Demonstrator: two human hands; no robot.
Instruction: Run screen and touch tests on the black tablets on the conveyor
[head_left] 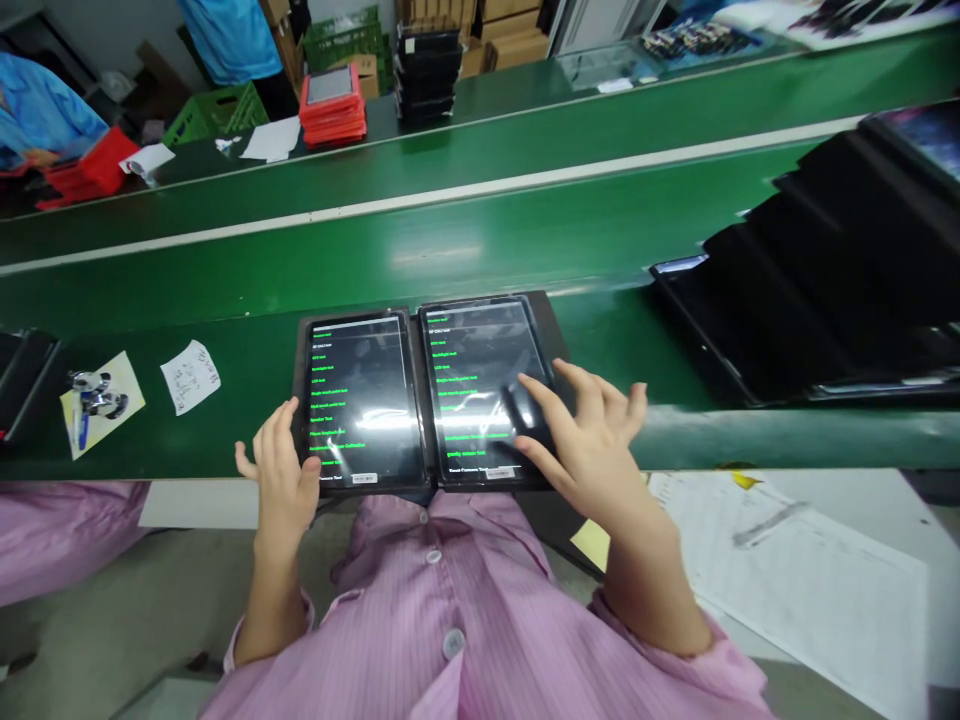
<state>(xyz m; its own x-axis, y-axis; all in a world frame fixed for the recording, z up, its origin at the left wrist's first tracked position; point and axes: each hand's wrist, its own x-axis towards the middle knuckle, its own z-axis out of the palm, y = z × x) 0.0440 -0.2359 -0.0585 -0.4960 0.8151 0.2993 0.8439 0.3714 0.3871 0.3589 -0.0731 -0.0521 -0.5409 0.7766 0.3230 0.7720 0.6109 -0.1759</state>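
Two tablets lie side by side at the bench's near edge, both lit with a dark list of mostly green text lines. My left hand [283, 475] rests along the outer edge of the left tablet [367, 400], its fingers stretched out. Over the right side of the right tablet [480, 390] is my right hand [589, 435], fingers spread, with the index finger and thumb at or just above the screen. Whether those fingertips touch the glass I cannot tell. Dark covers show beneath both tablets. Each carries a small white label at its lower edge.
A fanned stack of dark tablet cases [817, 270] stands on the right. Left lie a handwritten note [190, 376], a yellow paper [112, 400] with small metal items, and a dark case [22, 380]. Printed sheets [810, 570] lie lower right. Red cases [333, 110] sit across the bench.
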